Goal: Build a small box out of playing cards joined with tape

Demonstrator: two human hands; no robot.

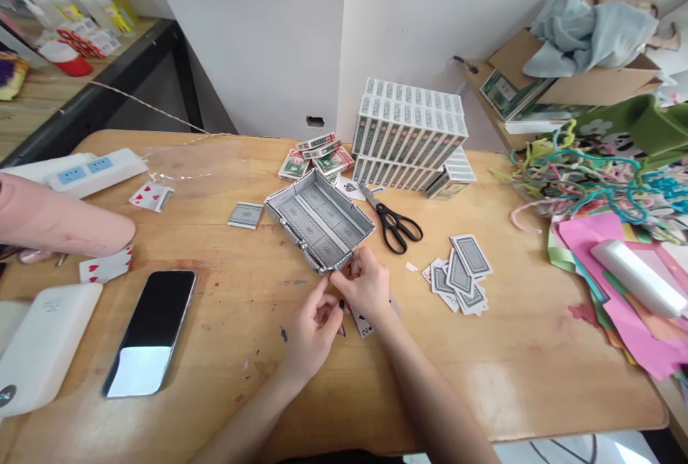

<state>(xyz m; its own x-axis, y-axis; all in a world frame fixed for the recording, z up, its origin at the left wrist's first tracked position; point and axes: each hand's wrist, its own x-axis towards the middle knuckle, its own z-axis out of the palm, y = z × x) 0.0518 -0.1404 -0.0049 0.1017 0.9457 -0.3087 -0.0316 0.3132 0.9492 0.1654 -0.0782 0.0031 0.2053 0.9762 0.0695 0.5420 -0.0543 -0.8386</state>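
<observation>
An open tray-like box made of grey-patterned playing cards (327, 224) is tilted above the table. My right hand (368, 281) pinches its near right corner, thumb and fingers closed on the edge. Just left of it, my left hand (317, 317) has its fingers curled, with the index fingertip touching the same corner. Whatever may be inside those curled fingers is hidden. Partly under my right hand lies a loose playing card (364, 324), face up. Black-handled scissors (398, 226) rest to the right of the box, and a square card piece (246, 215) lies to its left.
Stacked card packs (411, 127) stand at the back, with several loose packs (317, 157) beside them. Face-down cards (459, 274) lie right. On the left are a phone (153, 328), a white power bank (48, 349), a pink bottle (64, 216) and a power strip (97, 173).
</observation>
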